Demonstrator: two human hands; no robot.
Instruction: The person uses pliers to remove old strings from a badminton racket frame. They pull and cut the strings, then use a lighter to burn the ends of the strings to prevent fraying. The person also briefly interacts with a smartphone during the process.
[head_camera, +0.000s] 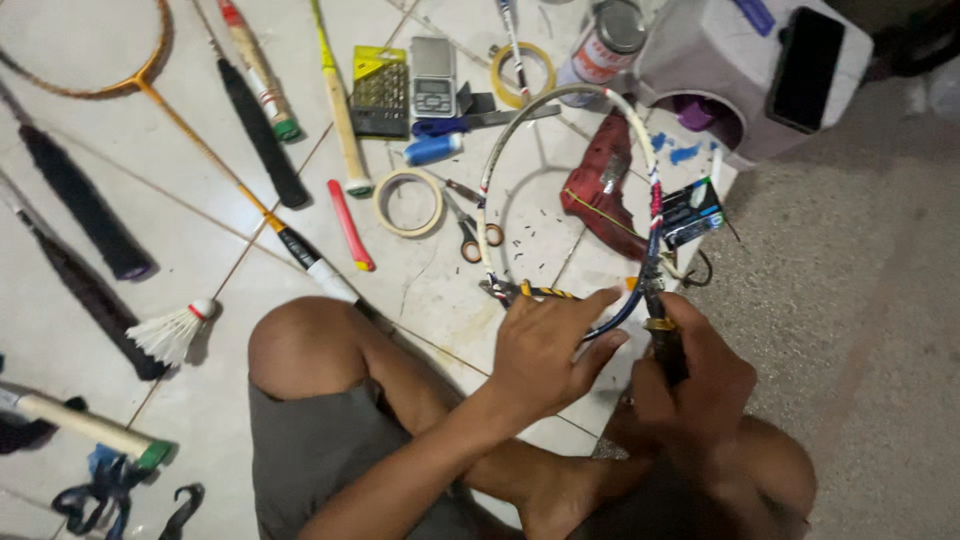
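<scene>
Unstrung racket frame (560, 110) in left hand (545, 350); tool (665, 345) in right hand (695, 385)

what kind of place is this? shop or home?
Probably an informal racket-repair spot on a tiled floor, home or small shop; I cannot tell which. The person sits on the floor, left hand on an unstrung racket frame, with a red power drill and tape rolls around.

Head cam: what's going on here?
A person sits on a tiled floor with an unstrung racket frame. The left hand grips the frame's lower rim; the right hand holds a dark-handled tool against it. Scissors, tape rolls, a red drill and a shuttlecock lie around.
</scene>
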